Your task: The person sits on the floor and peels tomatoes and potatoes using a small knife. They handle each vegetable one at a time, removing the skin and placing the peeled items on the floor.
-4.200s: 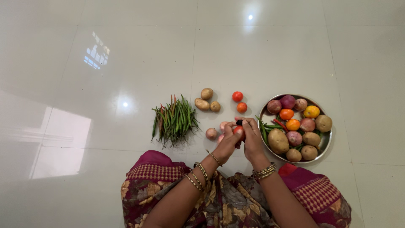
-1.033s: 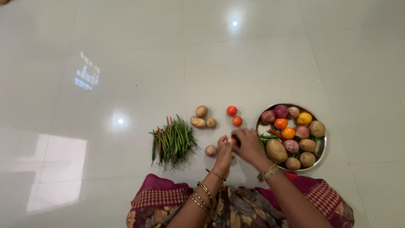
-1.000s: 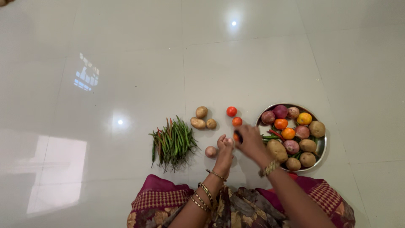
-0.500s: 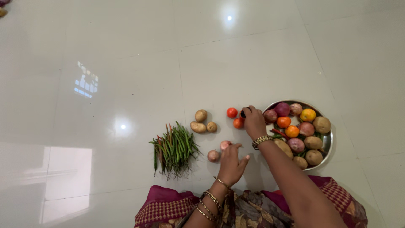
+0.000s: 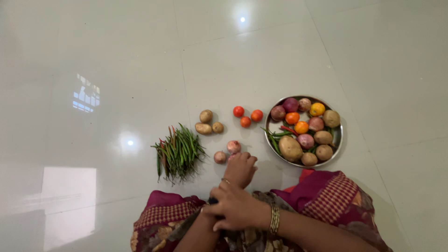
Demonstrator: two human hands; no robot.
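Note:
My left hand [image 5: 241,168] rests palm down on the floor, its bent fingertips beside two small pinkish onions [image 5: 233,147] and holding nothing that I can see. Lying across my left forearm just behind that wrist is my right hand [image 5: 234,208], with its fingers curled around the arm. Three tomatoes [image 5: 246,116] sit in a cluster on the floor beyond the onions. To their right stands a round steel plate [image 5: 337,138] heaped with potatoes, onions, tomatoes and green chillies.
Three small potatoes [image 5: 208,125] lie left of the tomatoes. A heap of green chillies [image 5: 178,151] with a few red ones lies further left. The glossy white tile floor stretches all around. My patterned maroon clothing [image 5: 333,198] fills the bottom edge.
My right hand set a tomato beside the two on the floor, then drew back onto my left forearm. My left hand stayed by the onions. The view shifted slightly.

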